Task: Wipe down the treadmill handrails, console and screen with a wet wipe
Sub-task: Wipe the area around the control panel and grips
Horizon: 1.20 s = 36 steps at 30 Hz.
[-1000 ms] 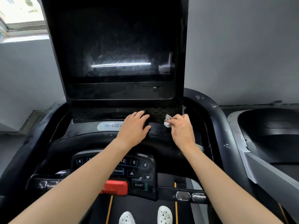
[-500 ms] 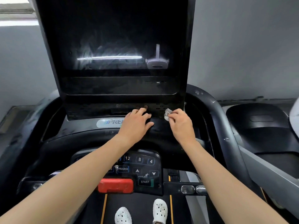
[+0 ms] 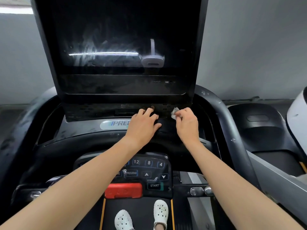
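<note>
**Mid-job: you're working the strip under the screen, most surfaces look pending**

The screen (image 3: 116, 39) is showing pale smears across its middle, so I'm reading it as either half-wiped or not yet touched; can't tell which. The left handrail (image 3: 20, 127) is looking dusty and blotchy, and the right handrail (image 3: 222, 117) is carrying specks, so I'm counting both as left to do. The console (image 3: 79, 130) deck is showing scuffs on its left side. The keypad (image 3: 149, 168) near you has a smudge by PROGRAM.

Your left hand (image 3: 142, 125) is lying flat with fingers spread on the console ledge, fingertips at the perforated strip, gripping nothing. Just beside it on the right, not touching it, your right hand (image 3: 187, 125) is pinching the wadded wet wipe (image 3: 174, 113) against that strip's right end.
</note>
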Each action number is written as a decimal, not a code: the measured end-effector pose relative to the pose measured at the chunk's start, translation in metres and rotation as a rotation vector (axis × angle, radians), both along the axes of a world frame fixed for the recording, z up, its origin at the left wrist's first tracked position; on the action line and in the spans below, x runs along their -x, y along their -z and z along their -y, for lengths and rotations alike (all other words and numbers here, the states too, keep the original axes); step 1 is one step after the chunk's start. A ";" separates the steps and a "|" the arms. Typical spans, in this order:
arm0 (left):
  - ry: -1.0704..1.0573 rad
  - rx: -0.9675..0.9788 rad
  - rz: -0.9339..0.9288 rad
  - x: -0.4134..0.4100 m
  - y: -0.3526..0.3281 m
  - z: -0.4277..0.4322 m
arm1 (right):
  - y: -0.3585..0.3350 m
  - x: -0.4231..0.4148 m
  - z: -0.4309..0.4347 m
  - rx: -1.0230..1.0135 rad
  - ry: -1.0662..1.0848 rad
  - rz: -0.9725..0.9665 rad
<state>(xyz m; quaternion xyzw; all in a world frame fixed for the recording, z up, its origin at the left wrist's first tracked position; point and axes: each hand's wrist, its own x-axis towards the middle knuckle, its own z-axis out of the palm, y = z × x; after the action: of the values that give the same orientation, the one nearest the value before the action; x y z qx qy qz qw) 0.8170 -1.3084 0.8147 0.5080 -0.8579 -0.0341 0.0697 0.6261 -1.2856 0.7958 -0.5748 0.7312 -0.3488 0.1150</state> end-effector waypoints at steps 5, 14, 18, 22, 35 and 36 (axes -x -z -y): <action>0.002 0.023 0.008 -0.001 0.003 0.001 | 0.006 -0.009 -0.008 0.069 0.196 0.088; 0.012 0.028 0.019 -0.001 0.001 0.001 | 0.005 0.005 -0.008 0.051 -0.037 -0.131; 0.014 0.038 0.030 0.000 0.003 0.001 | 0.004 -0.009 -0.009 0.056 0.065 -0.070; 0.007 0.028 0.021 -0.001 0.001 0.001 | -0.001 -0.020 -0.004 0.026 -0.024 -0.045; 0.001 0.004 -0.020 0.000 0.003 -0.001 | -0.003 -0.018 0.002 0.007 0.048 0.167; -0.001 0.002 -0.023 0.000 0.003 -0.001 | -0.003 -0.015 0.003 0.001 0.030 0.148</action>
<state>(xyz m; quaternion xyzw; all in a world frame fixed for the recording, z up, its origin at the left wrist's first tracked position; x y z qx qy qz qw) 0.8172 -1.3073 0.8118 0.5080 -0.8568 -0.0388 0.0799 0.6416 -1.2887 0.7993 -0.5365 0.7291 -0.3923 0.1631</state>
